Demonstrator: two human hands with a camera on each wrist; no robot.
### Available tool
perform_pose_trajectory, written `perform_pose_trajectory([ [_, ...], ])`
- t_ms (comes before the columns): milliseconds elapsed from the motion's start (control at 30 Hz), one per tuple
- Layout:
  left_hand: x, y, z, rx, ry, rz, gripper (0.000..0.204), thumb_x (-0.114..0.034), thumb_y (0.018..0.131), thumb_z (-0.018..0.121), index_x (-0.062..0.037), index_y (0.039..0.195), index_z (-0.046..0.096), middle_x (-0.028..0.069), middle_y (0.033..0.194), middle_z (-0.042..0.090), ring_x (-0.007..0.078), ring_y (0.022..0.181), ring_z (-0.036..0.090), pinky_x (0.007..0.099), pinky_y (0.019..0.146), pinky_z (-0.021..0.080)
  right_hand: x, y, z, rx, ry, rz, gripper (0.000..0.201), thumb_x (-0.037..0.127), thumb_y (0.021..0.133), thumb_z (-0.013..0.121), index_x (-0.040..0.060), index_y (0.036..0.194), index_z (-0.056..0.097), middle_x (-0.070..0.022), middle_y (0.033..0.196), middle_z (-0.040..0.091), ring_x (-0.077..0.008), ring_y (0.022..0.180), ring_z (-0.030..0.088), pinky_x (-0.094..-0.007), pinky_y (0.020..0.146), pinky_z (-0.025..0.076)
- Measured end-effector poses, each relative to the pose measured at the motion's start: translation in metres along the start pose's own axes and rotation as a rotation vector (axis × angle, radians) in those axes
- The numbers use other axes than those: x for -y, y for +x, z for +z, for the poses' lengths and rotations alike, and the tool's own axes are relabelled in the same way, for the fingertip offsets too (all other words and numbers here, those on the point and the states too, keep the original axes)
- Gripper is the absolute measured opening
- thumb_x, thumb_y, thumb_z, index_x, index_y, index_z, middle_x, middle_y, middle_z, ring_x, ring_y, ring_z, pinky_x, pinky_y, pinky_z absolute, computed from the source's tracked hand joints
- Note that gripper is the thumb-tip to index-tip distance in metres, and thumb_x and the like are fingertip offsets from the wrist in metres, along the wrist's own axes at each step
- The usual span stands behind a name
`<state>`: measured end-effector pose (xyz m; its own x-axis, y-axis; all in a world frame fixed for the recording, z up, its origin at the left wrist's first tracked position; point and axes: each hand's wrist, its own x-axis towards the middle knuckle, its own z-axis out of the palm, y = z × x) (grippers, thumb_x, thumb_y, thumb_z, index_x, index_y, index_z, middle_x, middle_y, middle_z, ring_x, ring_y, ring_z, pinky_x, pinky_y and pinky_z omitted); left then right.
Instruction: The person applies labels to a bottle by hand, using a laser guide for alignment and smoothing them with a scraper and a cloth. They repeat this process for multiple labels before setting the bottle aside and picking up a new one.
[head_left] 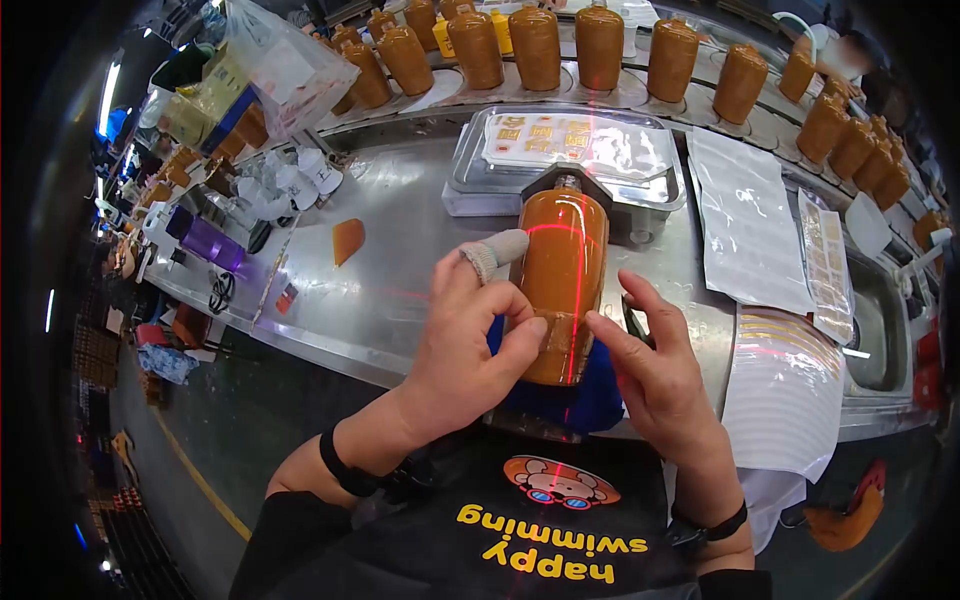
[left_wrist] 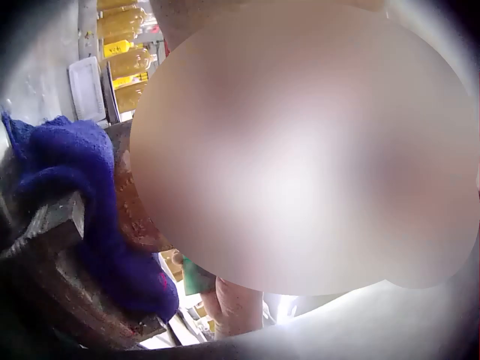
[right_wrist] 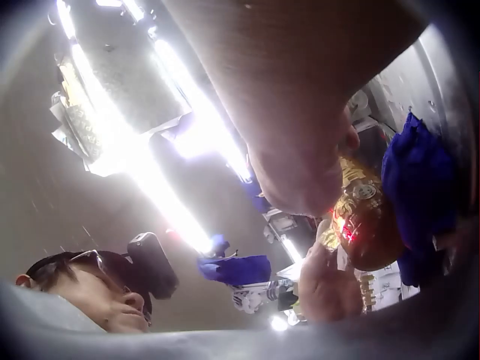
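A glossy brown bottle [head_left: 565,270] lies on a blue cloth [head_left: 600,395], its neck at a dark angular holder [head_left: 568,182]. My left hand [head_left: 460,340] rests a grey-covered finger on the bottle's side, while thumb and index finger meet over its lower part. In the right wrist view those fingertips pinch a small shiny gold piece [right_wrist: 330,238] beside the bottle [right_wrist: 371,232]. My right hand [head_left: 660,375] has its fingers loosely extended, one fingertip at the bottle's right edge. The blue cloth [left_wrist: 82,187] also shows in the left wrist view, where a blur hides much.
Behind the bottle is a metal tray [head_left: 665,185] with a sheet of gold labels [head_left: 540,140]. White sheets [head_left: 745,220] lie to the right, near a sink [head_left: 880,335]. More brown bottles [head_left: 535,50] line a curved conveyor. A purple bottle [head_left: 205,240] lies at left.
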<state>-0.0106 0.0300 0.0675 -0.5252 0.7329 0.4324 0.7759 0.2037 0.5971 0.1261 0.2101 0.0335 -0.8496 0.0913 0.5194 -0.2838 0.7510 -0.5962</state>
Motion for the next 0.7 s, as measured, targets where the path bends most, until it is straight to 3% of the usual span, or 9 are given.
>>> perform_pose_trajectory([
  [67, -0.009, 0.003, -0.001, 0.035, 0.006, 0.007, 0.012, -0.014, 0.081, 0.066, -0.0041, 0.080, 0.059, 0.0237, 0.138, 0.048, 0.0341, 0.126, 0.039, 0.0432, 0.108, 0.026, 0.001, -0.002, -0.001, 0.013, 0.034, 0.043, 0.059, -0.016, 0.078, 0.053, 0.0119, 0.129, 0.061, -0.0224, 0.144, 0.039, -0.0374, 0.125, 0.045, -0.0422, 0.103, 0.040],
  [167, -0.017, 0.006, 0.000, 0.051, 0.014, 0.001, 0.012, -0.014, 0.081, 0.066, -0.0041, 0.081, 0.059, 0.0234, 0.138, 0.048, 0.0338, 0.126, 0.040, 0.0432, 0.108, 0.026, 0.003, -0.004, -0.001, 0.022, 0.077, 0.078, 0.058, -0.015, 0.078, 0.053, 0.0121, 0.129, 0.061, -0.0227, 0.144, 0.039, -0.0371, 0.126, 0.045, -0.0416, 0.104, 0.040],
  [267, -0.008, 0.005, -0.001, 0.033, 0.035, -0.014, 0.012, -0.014, 0.082, 0.065, -0.0040, 0.081, 0.059, 0.0231, 0.136, 0.050, 0.0329, 0.125, 0.041, 0.0428, 0.108, 0.027, 0.000, -0.004, -0.001, -0.015, 0.027, -0.002, 0.063, -0.014, 0.069, 0.060, 0.0111, 0.127, 0.060, -0.0249, 0.139, 0.042, -0.0418, 0.121, 0.047, -0.0447, 0.100, 0.042],
  [367, -0.001, -0.001, -0.001, 0.014, -0.016, -0.056, 0.011, -0.014, 0.082, 0.066, -0.0047, 0.080, 0.060, 0.0242, 0.128, 0.053, 0.0355, 0.122, 0.043, 0.0456, 0.108, 0.023, 0.000, -0.004, 0.000, 0.000, 0.030, 0.000, 0.064, -0.013, 0.069, 0.061, 0.0118, 0.129, 0.059, -0.0248, 0.139, 0.041, -0.0413, 0.121, 0.048, -0.0448, 0.100, 0.042],
  [700, 0.008, -0.006, 0.002, -0.014, 0.039, -0.045, 0.011, -0.013, 0.083, 0.065, -0.0040, 0.080, 0.060, 0.0235, 0.131, 0.053, 0.0329, 0.125, 0.042, 0.0447, 0.108, 0.025, 0.008, 0.005, 0.012, 0.056, -0.239, -0.097, 0.056, 0.001, 0.073, 0.064, 0.0190, 0.126, 0.061, -0.0203, 0.143, 0.038, -0.0361, 0.111, 0.051, -0.0422, 0.088, 0.047],
])
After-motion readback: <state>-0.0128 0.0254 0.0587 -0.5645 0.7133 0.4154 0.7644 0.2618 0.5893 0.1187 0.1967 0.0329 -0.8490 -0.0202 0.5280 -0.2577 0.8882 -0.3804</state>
